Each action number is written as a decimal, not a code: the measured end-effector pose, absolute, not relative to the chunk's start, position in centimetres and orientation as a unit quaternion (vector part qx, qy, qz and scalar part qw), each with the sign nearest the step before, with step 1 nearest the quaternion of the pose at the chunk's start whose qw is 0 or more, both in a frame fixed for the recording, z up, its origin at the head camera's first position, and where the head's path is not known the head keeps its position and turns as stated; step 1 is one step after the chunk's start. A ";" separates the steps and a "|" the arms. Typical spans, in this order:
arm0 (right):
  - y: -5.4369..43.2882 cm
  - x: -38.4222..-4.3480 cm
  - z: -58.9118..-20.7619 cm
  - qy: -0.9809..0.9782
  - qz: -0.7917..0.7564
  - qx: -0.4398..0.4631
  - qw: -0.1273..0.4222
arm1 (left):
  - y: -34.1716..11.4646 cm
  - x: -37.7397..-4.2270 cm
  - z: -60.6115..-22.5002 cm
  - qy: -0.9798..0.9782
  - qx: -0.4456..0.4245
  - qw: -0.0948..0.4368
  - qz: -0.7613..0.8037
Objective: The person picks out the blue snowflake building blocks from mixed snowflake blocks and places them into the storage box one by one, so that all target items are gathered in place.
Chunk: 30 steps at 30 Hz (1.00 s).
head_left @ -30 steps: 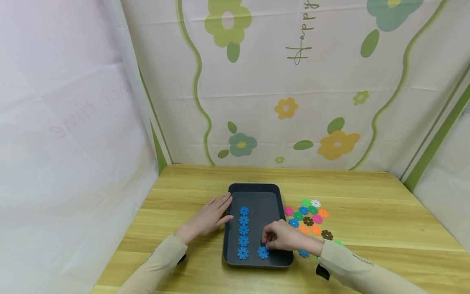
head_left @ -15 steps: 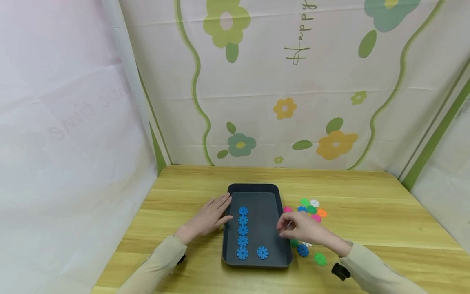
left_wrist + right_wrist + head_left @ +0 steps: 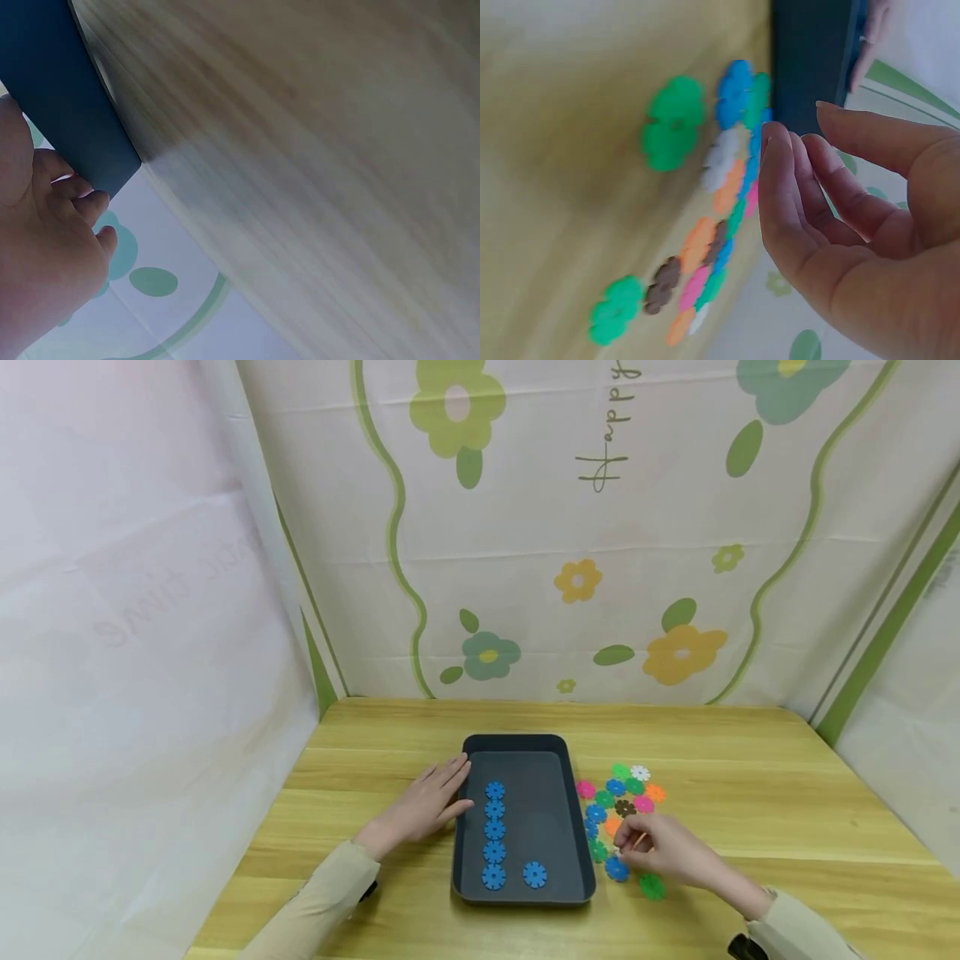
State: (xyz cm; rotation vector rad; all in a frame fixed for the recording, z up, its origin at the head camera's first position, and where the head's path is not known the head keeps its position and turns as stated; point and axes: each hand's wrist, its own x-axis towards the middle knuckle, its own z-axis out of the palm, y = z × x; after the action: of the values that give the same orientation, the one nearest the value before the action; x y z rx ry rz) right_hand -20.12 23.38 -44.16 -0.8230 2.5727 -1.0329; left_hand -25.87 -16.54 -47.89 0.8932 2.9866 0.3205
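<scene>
A dark grey tray [image 3: 534,802] lies on the table. Inside it several blue notched discs [image 3: 494,830] form a column along the left, and a single blue disc [image 3: 535,874] lies apart at lower right. My left hand [image 3: 423,797] rests against the tray's left rim with its fingers extended; the left wrist view shows its fingers by the tray wall [image 3: 67,97]. Over the loose discs right of the tray hovers my right hand [image 3: 667,852], its fingers loosely bent. In the right wrist view a gap separates thumb and forefinger, with nothing visible between them.
Loose notched discs in several colours lie right of the tray, among them a pink one [image 3: 586,789], a white one [image 3: 640,772] and a green one [image 3: 652,887] nearest the front. A printed cloth [image 3: 525,543] hangs behind the wooden table [image 3: 750,793].
My right hand has let go of the lone blue disc in the tray and moved right, out over the loose discs. The left hand has stayed at the tray's rim.
</scene>
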 end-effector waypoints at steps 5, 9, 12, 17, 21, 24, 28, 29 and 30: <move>24.0 -19.6 -45.1 0.892 -0.334 -0.274 0.130 | -16.6 -25.9 -47.9 0.953 0.284 0.004 0.108; 24.0 -19.4 -45.6 0.898 -0.324 -0.268 0.128 | -16.6 -25.9 -47.8 0.953 0.283 0.007 0.107; 23.9 -19.3 -45.9 0.902 -0.315 -0.271 0.115 | -16.6 -25.9 -47.8 0.953 0.284 0.008 0.105; 23.5 -19.3 -46.2 0.905 -0.307 -0.276 0.102 | -16.5 -25.8 -47.7 0.953 0.285 0.008 0.104; 23.3 -19.4 -46.4 0.911 -0.299 -0.267 0.096 | -16.4 -25.8 -47.6 0.953 0.283 0.008 0.104; 23.1 -19.5 -46.6 0.915 -0.295 -0.258 0.093 | -16.4 -25.7 -47.5 0.954 0.283 0.009 0.103; 23.1 -19.6 -46.7 0.917 -0.295 -0.254 0.092 | -16.4 -25.6 -47.4 0.954 0.283 0.008 0.102; 23.0 -19.6 -46.7 0.916 -0.295 -0.254 0.091 | -16.4 -25.6 -47.4 0.954 0.283 0.008 0.101; 23.0 -19.6 -46.7 0.916 -0.296 -0.255 0.090 | -16.4 -25.6 -47.4 0.954 0.283 0.008 0.101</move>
State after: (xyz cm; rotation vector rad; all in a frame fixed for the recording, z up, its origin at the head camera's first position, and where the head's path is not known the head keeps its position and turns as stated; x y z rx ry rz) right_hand -19.56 23.04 -46.72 -0.7570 2.7240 -0.8800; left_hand -25.58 -16.42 -47.44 0.8834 2.9808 0.3170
